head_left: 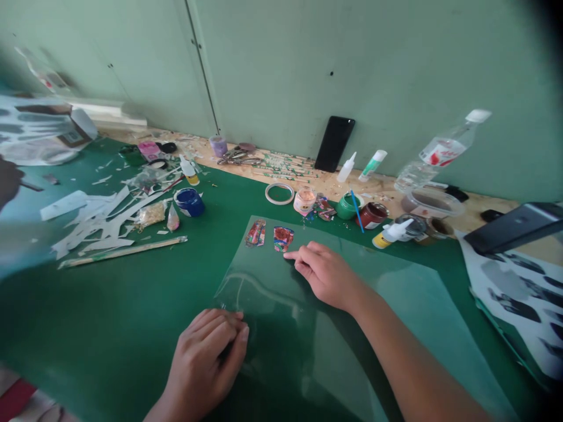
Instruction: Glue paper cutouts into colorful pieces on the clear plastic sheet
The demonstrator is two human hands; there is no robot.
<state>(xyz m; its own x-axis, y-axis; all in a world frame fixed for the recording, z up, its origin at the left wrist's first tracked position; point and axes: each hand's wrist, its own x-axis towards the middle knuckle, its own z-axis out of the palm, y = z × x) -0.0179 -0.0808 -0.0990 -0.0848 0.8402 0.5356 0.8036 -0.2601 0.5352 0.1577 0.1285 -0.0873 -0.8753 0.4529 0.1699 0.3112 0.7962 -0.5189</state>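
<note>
A clear plastic sheet (281, 328) lies on the green table mat (109, 322). Near its far left corner are two small patterned pieces: a narrow one (255, 233) and a cup-shaped one (284, 238) in red and blue. My right hand (323, 272) reaches over the sheet, its index finger stretched to the lower edge of the cup-shaped piece and the other fingers curled. It holds nothing. By the sheet's near left edge rests my left hand (209, 351), fingers curled together and thumb alongside; the inside of its grasp is hidden.
White paper scraps (105, 223) and a flat stick (123, 252) lie at left. Along the back stand a blue paint jar (189, 202), a green paint jar (347, 206), a yellow-labelled glue bottle (391, 233), a phone (334, 143) and a tilted water bottle (442, 152). Printed paper (523, 287) is at right.
</note>
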